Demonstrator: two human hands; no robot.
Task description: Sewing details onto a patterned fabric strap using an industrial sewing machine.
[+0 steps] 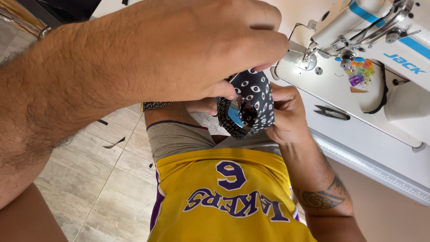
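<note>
A black fabric band printed with small white eyes [259, 88] is held up in front of my chest, folded into a loop. My right hand [286, 117] grips its right side, thumb on top. My left hand [201, 49] reaches across from the left with closed fingers. It pinches a small blue-handled metal cutter [236, 114] whose tip sits inside the loop. A further length of the same band [156, 105] pokes out from under my left forearm. How the cutter's blades meet the fabric is hidden.
A white sewing machine [358, 22] stands on a white table [358, 134] at the right, with black snips [332, 112] and colourful clips [360, 72] on it. A ruler strip [371, 168] runs along the table edge. Black scraps [114, 143] lie on the tiled floor.
</note>
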